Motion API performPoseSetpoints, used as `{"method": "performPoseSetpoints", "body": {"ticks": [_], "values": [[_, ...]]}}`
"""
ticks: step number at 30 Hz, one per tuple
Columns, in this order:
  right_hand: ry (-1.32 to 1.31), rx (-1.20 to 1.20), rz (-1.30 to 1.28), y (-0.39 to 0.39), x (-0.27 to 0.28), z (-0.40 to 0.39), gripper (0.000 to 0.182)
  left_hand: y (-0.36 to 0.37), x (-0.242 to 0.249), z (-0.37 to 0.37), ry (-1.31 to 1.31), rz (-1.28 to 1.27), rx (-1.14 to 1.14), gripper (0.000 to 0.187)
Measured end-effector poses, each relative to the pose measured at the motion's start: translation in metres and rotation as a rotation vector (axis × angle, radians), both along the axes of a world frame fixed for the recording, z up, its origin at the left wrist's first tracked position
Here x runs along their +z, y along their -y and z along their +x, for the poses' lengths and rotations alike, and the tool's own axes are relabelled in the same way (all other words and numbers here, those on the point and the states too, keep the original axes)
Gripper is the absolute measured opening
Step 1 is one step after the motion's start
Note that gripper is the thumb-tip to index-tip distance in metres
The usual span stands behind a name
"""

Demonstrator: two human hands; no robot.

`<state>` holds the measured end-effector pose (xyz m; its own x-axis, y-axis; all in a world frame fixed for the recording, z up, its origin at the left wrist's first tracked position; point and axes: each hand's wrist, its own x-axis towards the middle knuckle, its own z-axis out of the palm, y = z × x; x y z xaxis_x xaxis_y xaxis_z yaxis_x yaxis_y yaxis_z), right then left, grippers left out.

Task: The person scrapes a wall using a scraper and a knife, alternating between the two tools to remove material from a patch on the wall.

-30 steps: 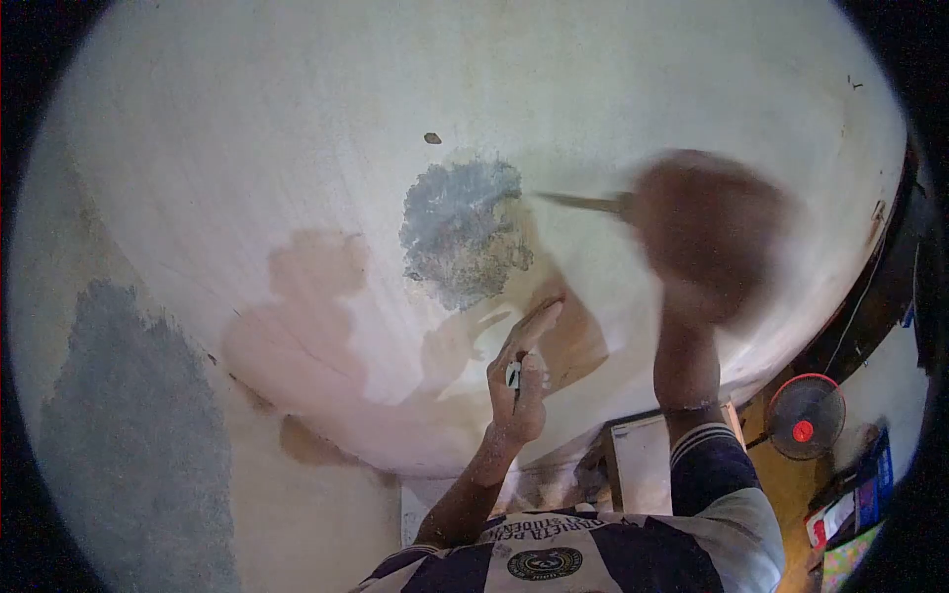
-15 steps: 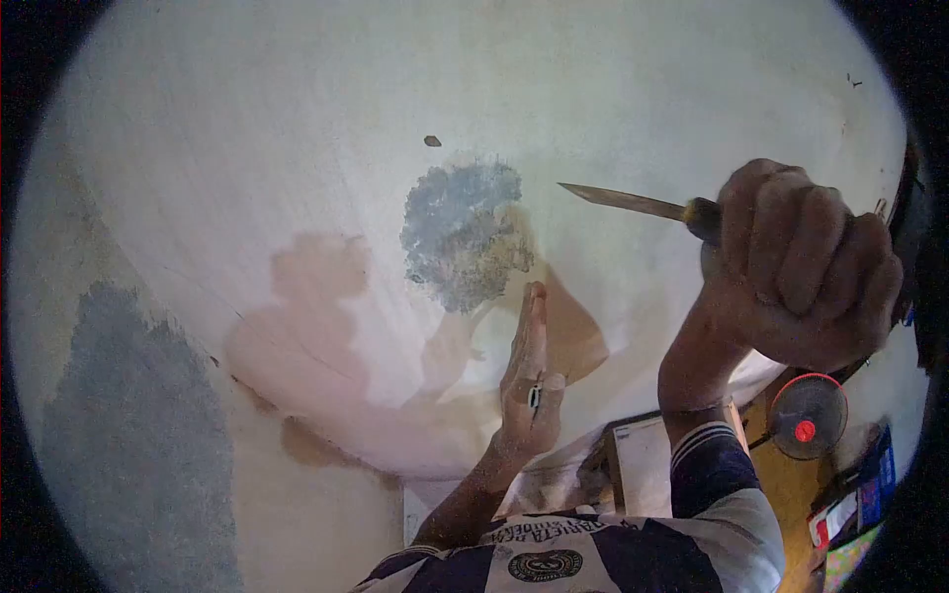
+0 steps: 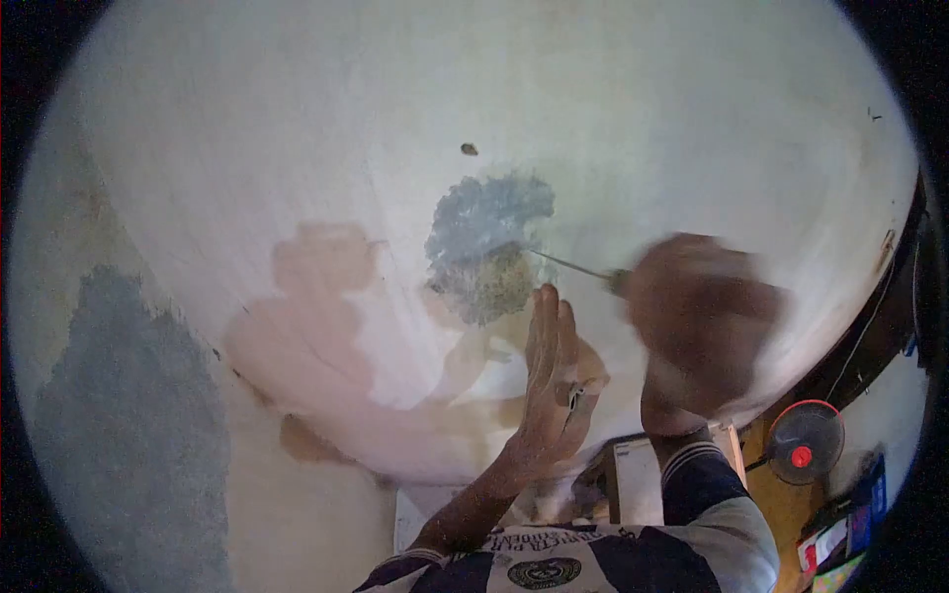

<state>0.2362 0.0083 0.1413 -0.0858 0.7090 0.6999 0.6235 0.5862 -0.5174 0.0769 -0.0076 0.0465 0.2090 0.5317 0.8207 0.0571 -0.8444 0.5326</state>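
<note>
My right hand (image 3: pixel 707 316), smeared by motion, is wrapped round the dark handle of a knife (image 3: pixel 573 267). Its narrow blade points left, and the tip meets the right edge of a rough grey patch (image 3: pixel 494 212) on the pale wall (image 3: pixel 643 128). My left hand (image 3: pixel 563 371) is held up just below the blade, fingers straight and close together, with a ring on one finger. Its fingertips are right at the lower right edge of the patch. Brownish staining shows on the lower part of the patch.
A small dark hole (image 3: pixel 469 149) marks the wall above the patch. A larger grey area (image 3: pixel 138 425) covers the left wall. At lower right stand a fan with a red rim (image 3: pixel 806 442) and colourful items (image 3: pixel 840 529). My shadow falls on the wall.
The knife has moved left and down from beside the patch, so its tip is now at the patch's edge. My left hand has turned and shifted slightly right.
</note>
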Motion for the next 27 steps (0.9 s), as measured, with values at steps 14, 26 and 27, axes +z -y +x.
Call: {"method": "performPoseSetpoints", "body": {"ticks": [14, 26, 27], "values": [[-0.255, 0.451, 0.55, 0.011, 0.042, -0.007, 0.018, -0.009, 0.026, 0.006, -0.063, 0.106, 0.013, 0.082], [-0.477, 0.916, 0.501, 0.054, 0.065, -0.016, 0.028, -0.005, 0.025, 0.018, -0.012, 0.096, -0.079, 0.08], [-0.449, 0.817, 0.528, 0.044, 0.066, -0.025, 0.028, -0.005, 0.025, 0.022, 0.022, 0.063, -0.105, 0.08]]}}
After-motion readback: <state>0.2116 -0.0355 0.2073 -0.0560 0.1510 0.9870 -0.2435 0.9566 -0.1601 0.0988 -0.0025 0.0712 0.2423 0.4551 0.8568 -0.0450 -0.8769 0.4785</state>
